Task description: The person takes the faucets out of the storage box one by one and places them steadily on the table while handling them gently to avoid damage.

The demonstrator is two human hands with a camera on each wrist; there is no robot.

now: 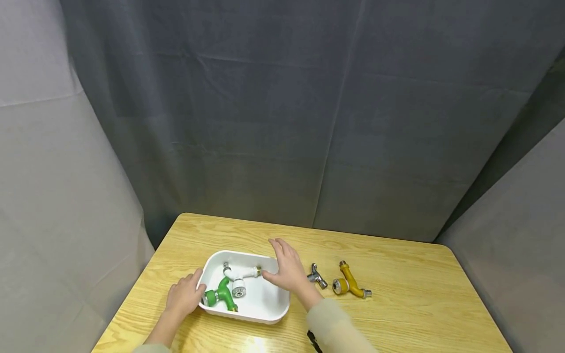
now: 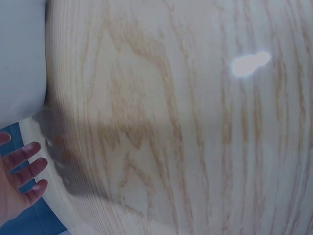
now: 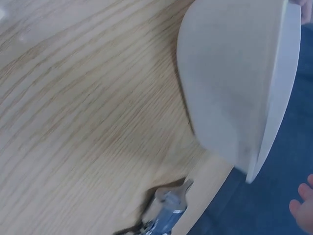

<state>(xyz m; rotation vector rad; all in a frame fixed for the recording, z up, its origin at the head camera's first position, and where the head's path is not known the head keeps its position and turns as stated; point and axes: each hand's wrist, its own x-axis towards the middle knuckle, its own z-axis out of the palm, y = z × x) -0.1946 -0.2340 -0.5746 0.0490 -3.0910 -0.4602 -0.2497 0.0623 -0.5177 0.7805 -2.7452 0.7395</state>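
Note:
A white plastic tub stands on the table with a green tap and a white tap lying inside. My left hand is at the tub's left end, fingers loosely spread; whether it touches the rim I cannot tell. Above the tub's right end, my right hand has its thumb and fingers apart and holds nothing. A small chrome tap lies just right of that hand, partly hidden by it. In the right wrist view, the chrome tap lies below the tub.
A yellow tap lies on the wooden table to the right of the chrome one. Behind the table's back edge hangs a dark grey curtain, with light grey cloth on the left side.

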